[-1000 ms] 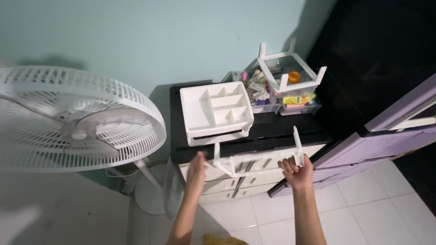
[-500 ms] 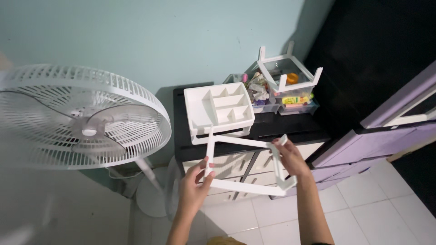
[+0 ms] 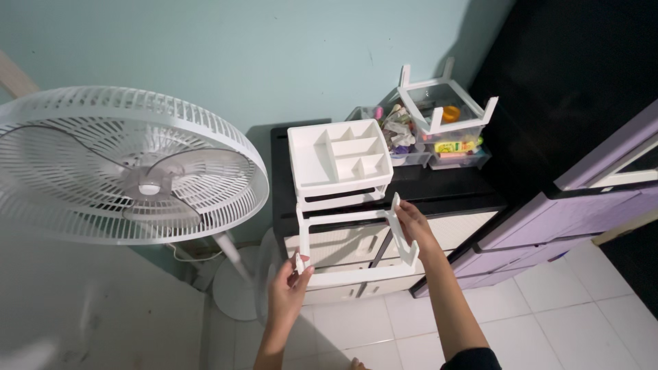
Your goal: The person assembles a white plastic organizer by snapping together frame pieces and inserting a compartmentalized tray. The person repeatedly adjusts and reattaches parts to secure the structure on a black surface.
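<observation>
Currently, the left hand (image 3: 288,291) is gripping the near left corner of the white frame (image 3: 356,243), and the right hand (image 3: 415,229) is gripping its right side. Both are holding the frame in front of the black cabinet (image 3: 445,195), just below the white compartment tray (image 3: 339,161).

We see 1 small yellow-and-green rectangular package (image 3: 454,146) inside the clear plastic bin (image 3: 473,161) on the black cabinet top (image 3: 445,188), its print too small to read
</observation>
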